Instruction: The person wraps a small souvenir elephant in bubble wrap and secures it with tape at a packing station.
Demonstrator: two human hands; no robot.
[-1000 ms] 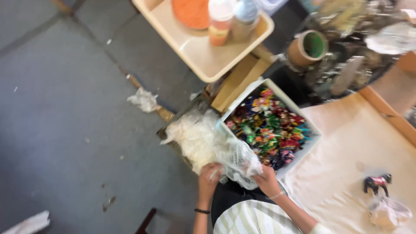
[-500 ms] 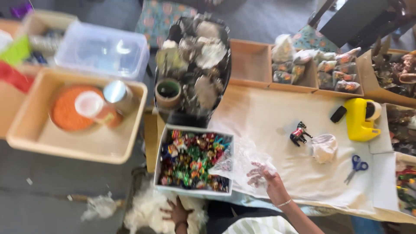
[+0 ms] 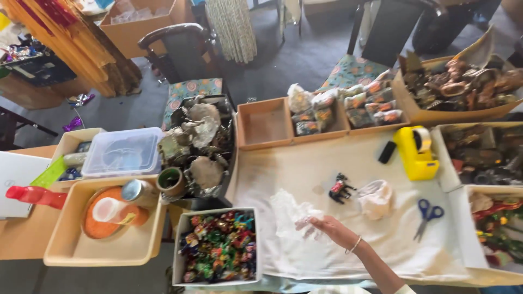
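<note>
We have the clear plastic wrap (image 3: 291, 215) in our right hand (image 3: 329, 227), the fingers pinched on its near edge while the rest spreads loose over the white cloth (image 3: 327, 174), away from the grip and to its left. To lay it well, we judge it best to keep the pinch light, draw the sheet flat and let no fold double under. The little black horse figure (image 3: 340, 189) stands just beyond our fingertips, apart from the wrap, with a crumpled wrapped bundle (image 3: 376, 198) beside it. The box of bright figurines (image 3: 218, 246) sits left of the grip, the blue scissors (image 3: 427, 215) well to its right. Our left hand is out of sight.
</note>
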